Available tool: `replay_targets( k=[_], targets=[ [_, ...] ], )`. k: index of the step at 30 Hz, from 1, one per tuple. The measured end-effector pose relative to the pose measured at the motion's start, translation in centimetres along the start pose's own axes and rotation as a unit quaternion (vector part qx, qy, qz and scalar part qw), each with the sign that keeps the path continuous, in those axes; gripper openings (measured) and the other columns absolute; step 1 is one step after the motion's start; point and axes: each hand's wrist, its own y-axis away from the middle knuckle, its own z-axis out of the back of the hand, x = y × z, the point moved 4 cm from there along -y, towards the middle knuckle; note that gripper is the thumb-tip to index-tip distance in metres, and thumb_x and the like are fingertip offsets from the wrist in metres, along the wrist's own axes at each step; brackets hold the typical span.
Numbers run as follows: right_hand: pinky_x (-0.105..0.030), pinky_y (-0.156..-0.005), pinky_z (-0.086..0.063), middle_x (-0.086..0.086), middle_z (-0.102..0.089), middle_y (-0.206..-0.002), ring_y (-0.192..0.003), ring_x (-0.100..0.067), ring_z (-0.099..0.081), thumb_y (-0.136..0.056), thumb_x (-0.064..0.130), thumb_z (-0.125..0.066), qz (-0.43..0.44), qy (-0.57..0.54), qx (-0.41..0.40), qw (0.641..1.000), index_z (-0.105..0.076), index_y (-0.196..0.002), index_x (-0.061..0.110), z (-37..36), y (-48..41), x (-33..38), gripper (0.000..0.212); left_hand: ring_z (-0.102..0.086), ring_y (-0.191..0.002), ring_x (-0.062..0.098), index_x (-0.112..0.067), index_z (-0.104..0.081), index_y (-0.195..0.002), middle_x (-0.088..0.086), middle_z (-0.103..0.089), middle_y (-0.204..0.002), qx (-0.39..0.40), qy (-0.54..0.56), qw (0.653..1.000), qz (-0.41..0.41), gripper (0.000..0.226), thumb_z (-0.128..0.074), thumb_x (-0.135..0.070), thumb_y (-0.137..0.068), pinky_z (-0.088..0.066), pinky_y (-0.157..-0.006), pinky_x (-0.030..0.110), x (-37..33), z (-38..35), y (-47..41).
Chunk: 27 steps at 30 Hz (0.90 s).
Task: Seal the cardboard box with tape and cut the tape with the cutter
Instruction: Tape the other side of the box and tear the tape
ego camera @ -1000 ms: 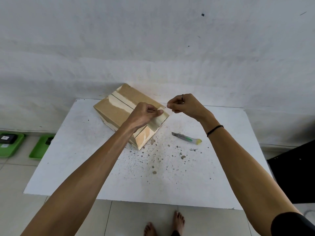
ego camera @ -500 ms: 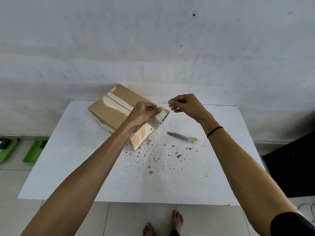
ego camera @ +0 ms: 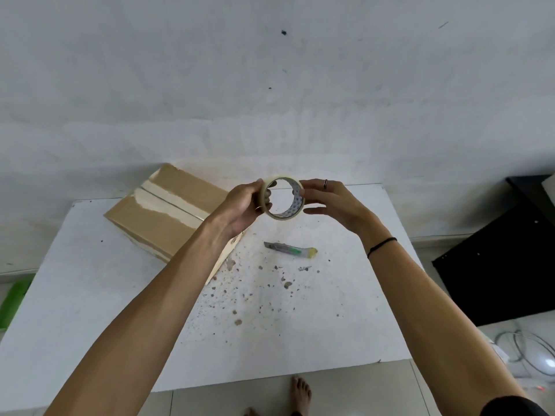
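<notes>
A brown cardboard box [ego camera: 156, 217] lies at the table's far left, its top seam covered by pale tape strips. My left hand [ego camera: 243, 205] grips a roll of tape [ego camera: 282, 198] held up in the air above the table, with fingers through its core. My right hand [ego camera: 330, 202] touches the roll's right side with its fingertips, fingers partly spread. A grey and green cutter [ego camera: 290, 249] with a yellow end lies on the table below the roll, to the right of the box.
The white table [ego camera: 90, 310] is speckled with brown spots near its middle. A white wall stands right behind it. A black piece of furniture [ego camera: 504, 265] is on the right, a green tray [ego camera: 13, 298] on the floor at left, and a bare foot [ego camera: 300, 391] below the table edge.
Both hands were pinching tape at the box's near corner; now they are raised off the box and hold the tape roll in the air. The camera view has shifted left.
</notes>
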Motion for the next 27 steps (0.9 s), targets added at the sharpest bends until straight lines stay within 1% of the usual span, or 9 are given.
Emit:
replay_targets(
  k=[3, 6, 11, 13, 16, 21, 23, 25, 27],
  targets=[
    [-0.034, -0.085, -0.059, -0.011, -0.073, -0.112, -0.103, -0.022, -0.070, -0.087, 0.023, -0.076, 0.005, 0.005, -0.014, 1.000, -0.067, -0.124, 0.010, 1.5, -0.5, -0.1, 0.041, -0.057, -0.078, 0.017, -0.008, -0.067, -0.110, 0.006, -0.063, -0.087, -0.033, -0.072, 0.996, -0.040, 0.027, -0.042, -0.016, -0.106, -0.052, -0.075, 0.028, -0.2, -0.6, -1.4],
    [-0.034, -0.085, -0.059, -0.004, -0.075, -0.107, -0.100, -0.016, -0.071, -0.084, 0.019, -0.079, 0.005, 0.013, -0.048, 0.999, -0.065, -0.125, 0.006, 2.7, -1.4, -0.6, 0.045, -0.062, -0.093, 0.014, -0.014, -0.068, -0.111, 0.005, -0.067, -0.105, -0.067, -0.178, 0.976, -0.104, 0.023, -0.045, -0.013, -0.105, -0.055, -0.078, 0.026, -0.4, -1.0, -2.7],
    [-0.032, -0.083, -0.060, -0.002, -0.075, -0.107, -0.098, -0.014, -0.073, -0.083, 0.024, -0.080, -0.004, 0.045, -0.077, 0.996, -0.068, -0.120, 0.006, 3.9, -3.1, -2.4, 0.042, -0.064, -0.107, 0.021, -0.010, -0.071, -0.114, 0.007, -0.068, -0.117, -0.123, -0.230, 0.956, -0.135, 0.023, -0.052, -0.014, -0.102, -0.058, -0.092, 0.040, 1.1, -0.5, -5.8],
    [-0.033, -0.081, -0.061, -0.003, -0.075, -0.106, -0.097, -0.015, -0.073, -0.084, 0.026, -0.079, -0.014, 0.045, -0.087, 0.995, -0.069, -0.117, 0.009, 4.6, -4.1, -3.4, 0.038, -0.066, -0.108, 0.021, -0.012, -0.071, -0.108, 0.008, -0.069, -0.116, -0.131, -0.229, 0.956, -0.129, 0.023, -0.052, -0.023, -0.103, -0.059, -0.091, 0.040, 1.9, -0.6, -7.1],
    [-0.037, -0.079, -0.062, -0.001, -0.074, -0.101, -0.094, -0.016, -0.072, -0.087, 0.029, -0.076, -0.044, 0.030, -0.093, 0.994, -0.071, -0.103, 0.019, 5.6, -5.7, -5.7, 0.019, -0.066, -0.104, 0.017, -0.013, -0.069, -0.104, 0.008, -0.069, -0.113, -0.133, -0.226, 0.959, -0.104, 0.028, -0.049, -0.032, -0.104, -0.059, -0.087, 0.035, 3.6, -1.0, -9.4],
    [-0.041, -0.081, -0.061, -0.006, -0.071, -0.095, -0.082, -0.018, -0.068, -0.090, 0.028, -0.072, -0.118, 0.008, -0.148, 0.982, -0.070, -0.112, 0.009, 7.5, -9.5, -11.8, 0.029, -0.063, -0.101, 0.020, -0.007, -0.069, -0.120, 0.004, -0.064, -0.117, -0.127, -0.299, 0.943, -0.079, 0.028, -0.050, -0.020, -0.103, -0.061, -0.083, 0.036, 7.7, -1.2, -14.1],
    [-0.040, -0.080, -0.062, -0.008, -0.070, -0.091, -0.078, -0.020, -0.068, -0.089, 0.026, -0.072, -0.152, 0.018, -0.168, 0.974, -0.070, -0.111, 0.004, 7.9, -11.2, -14.7, 0.031, -0.065, -0.100, 0.028, -0.013, -0.069, -0.112, 0.006, -0.064, -0.110, -0.117, -0.330, 0.935, -0.055, 0.023, -0.048, -0.020, -0.103, -0.061, -0.086, 0.042, 9.8, -1.2, -16.0],
    [-0.039, -0.075, -0.062, -0.010, -0.069, -0.089, -0.075, -0.020, -0.068, -0.090, 0.024, -0.070, -0.180, 0.035, -0.178, 0.967, -0.071, -0.103, 0.005, 8.1, -12.7, -17.5, 0.023, -0.066, -0.103, 0.033, -0.016, -0.067, -0.106, 0.007, -0.067, -0.108, -0.110, -0.375, 0.920, -0.041, 0.018, -0.050, -0.020, -0.101, -0.057, -0.091, 0.050, 11.9, -0.8, -17.8],
    [-0.037, -0.072, -0.062, -0.012, -0.068, -0.088, -0.075, -0.023, -0.068, -0.092, 0.021, -0.066, -0.203, 0.053, -0.182, 0.961, -0.070, -0.096, 0.008, 8.4, -14.0, -19.8, 0.015, -0.065, -0.108, 0.029, -0.011, -0.064, -0.120, 0.010, -0.066, -0.120, -0.112, -0.400, 0.909, -0.023, 0.026, -0.053, -0.021, -0.100, -0.055, -0.095, 0.050, 13.9, -0.2, -19.8]
  ],
)
